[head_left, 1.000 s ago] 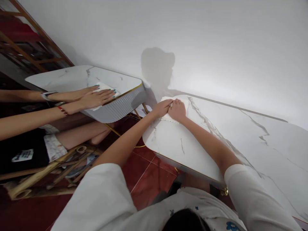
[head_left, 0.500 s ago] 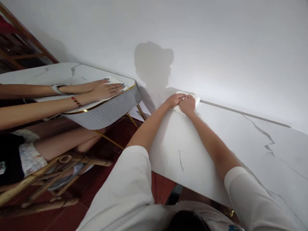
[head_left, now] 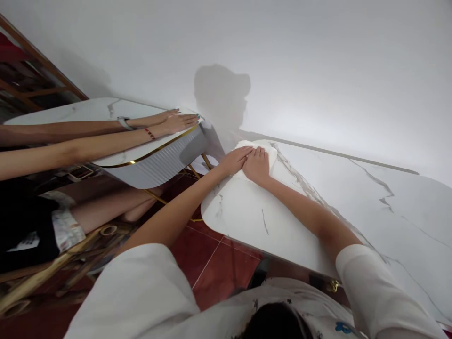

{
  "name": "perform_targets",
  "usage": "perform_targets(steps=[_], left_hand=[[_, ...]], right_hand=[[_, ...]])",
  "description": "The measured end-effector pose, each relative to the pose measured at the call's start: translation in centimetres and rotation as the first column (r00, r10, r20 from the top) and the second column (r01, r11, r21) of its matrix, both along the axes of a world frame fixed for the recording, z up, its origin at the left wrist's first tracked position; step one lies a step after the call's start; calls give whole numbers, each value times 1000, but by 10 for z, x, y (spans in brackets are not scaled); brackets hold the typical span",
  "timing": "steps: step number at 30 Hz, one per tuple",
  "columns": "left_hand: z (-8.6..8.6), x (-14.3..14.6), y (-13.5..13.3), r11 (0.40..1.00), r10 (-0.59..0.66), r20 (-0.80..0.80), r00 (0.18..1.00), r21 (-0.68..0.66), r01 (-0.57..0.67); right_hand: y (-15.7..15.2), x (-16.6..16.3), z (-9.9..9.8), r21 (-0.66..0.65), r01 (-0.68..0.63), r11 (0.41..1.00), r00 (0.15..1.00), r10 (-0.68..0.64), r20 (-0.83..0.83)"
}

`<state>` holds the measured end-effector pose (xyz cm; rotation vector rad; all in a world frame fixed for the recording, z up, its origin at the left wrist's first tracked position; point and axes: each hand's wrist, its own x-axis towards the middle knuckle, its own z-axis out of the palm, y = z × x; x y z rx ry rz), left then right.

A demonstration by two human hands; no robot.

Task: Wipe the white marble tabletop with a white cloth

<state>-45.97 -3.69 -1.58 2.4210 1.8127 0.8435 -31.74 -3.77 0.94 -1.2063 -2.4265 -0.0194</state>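
Observation:
A white cloth (head_left: 272,156) lies on the white marble-patterned tabletop (head_left: 243,212), near its back left corner. Both of my hands press down on it, side by side. My left hand (head_left: 236,160) holds the cloth's left part, its fingertips touching the other hand. Close against it, my right hand (head_left: 257,167) bears on the middle of the cloth, with the fingers together and pointing at the wall. Part of the cloth is hidden under my palms.
To my left, another person's hands (head_left: 180,121) press a white cloth on a second marble-patterned table (head_left: 95,107) with a gold rim and ribbed grey side. That person sits on a wooden chair (head_left: 38,273). A wall (head_left: 318,70) stands behind; the floor (head_left: 208,259) is red tile.
My hands have slid the cloth left and slightly toward me along the tabletop. The other person's hands have moved right toward the end of their table.

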Motion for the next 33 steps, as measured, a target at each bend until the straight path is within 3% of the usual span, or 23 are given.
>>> perform_targets(steps=[10,14,17,20,24,33], left_hand=[[-8,12,-143,971,238,-29,971,-1,-238],[-12,35,-178,953,302,-55,952,9,-302],[-11,57,-187,951,308,-86,947,18,-308],[-7,77,-182,957,289,-90,953,10,-289],[1,94,-155,974,222,-80,972,-17,-224],[7,96,-43,997,81,-8,997,-9,-81]], right_hand=[[-100,7,-4,-30,-296,955,953,298,56],[-124,30,-2,-42,-372,927,925,374,70],[-131,54,-1,-43,-391,919,917,394,70],[-129,75,2,-57,-382,922,920,386,74],[-112,93,6,-71,-317,946,939,324,113],[-24,95,5,26,-129,991,986,126,110]])
